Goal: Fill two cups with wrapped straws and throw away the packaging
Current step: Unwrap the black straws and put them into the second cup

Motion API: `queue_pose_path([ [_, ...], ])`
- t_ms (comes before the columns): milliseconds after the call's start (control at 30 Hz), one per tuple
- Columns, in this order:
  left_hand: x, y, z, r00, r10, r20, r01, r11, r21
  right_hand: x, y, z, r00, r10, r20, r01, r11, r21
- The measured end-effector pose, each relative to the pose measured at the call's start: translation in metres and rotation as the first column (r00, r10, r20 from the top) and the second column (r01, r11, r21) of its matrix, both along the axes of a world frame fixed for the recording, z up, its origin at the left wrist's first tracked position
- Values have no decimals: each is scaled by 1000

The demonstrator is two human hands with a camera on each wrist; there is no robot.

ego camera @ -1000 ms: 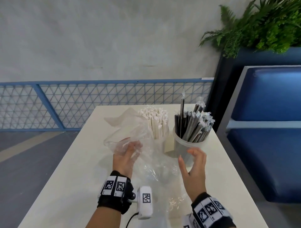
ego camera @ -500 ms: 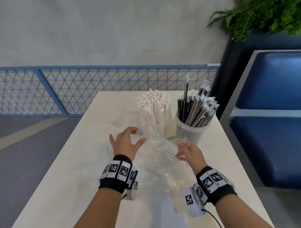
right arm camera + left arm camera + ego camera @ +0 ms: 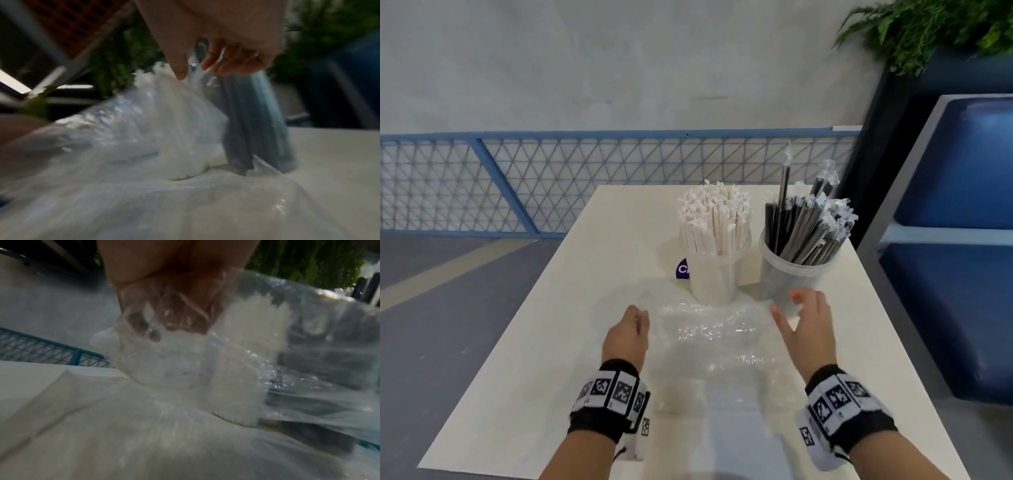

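Two hands: left hand (image 3: 627, 334) gripping plastic packaging (image 3: 709, 337), right hand (image 3: 806, 323) spread.

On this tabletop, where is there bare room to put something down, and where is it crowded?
Bare table lies left of the left hand, out to the left edge, and along the far edge behind the white-straw cup. A narrower strip runs right of the right hand. The middle is crowded: clear plastic packaging spreads between both hands, up to the black-straw cup.

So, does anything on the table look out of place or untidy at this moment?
Yes. The clear plastic packaging lies crumpled on the table in front of both cups, not yet thrown away. One black straw stands much higher than the others in its cup. The left hand grips the plastic; nothing is spilled.
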State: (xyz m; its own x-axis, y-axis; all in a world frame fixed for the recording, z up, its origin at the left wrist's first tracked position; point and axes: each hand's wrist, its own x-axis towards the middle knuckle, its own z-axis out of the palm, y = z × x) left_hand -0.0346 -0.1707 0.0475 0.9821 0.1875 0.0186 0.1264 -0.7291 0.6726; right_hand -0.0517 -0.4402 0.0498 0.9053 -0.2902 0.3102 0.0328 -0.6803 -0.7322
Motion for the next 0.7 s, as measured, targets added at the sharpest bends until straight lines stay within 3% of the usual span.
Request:
queue_pose_path([
  [67, -2, -5, -6, 1000, -18, -7, 18, 1000, 2, -10, 17, -1, 962, 274, -17, -273, 951, -148],
  [133, -2, -11, -9, 998, -58, -24, 58, 998, 6, -18, 34, -19, 872, 410, -267, -481, 818, -315],
  [233, 2, -17, -13, 987, -129, -95, 131, 991, 13, -20, 42, -51, 772, 261, -579, -584, 651, -485],
  [333, 9, -24, -12, 964, -151, -219, 164, 985, 45, -22, 38, -64, 512, 183, -839, -772, 527, -356],
  [367, 13, -28, -10, 955, -143, -261, 166, 984, 66, -23, 37, -67, 461, 174, -870, -798, 510, -320],
  [467, 24, -44, -8, 938, -122, -324, 174, 975, 135, -27, 38, -65, 403, 148, -903, -830, 474, -293],
  [567, 34, -52, -8, 950, -132, -283, 189, 964, 186, -27, 38, -65, 357, 151, -922, -832, 500, -240],
  [700, 47, -24, -7, 980, -1, -198, 39, 981, 189, -22, 30, -66, 342, 129, -931, -809, 544, -222],
])
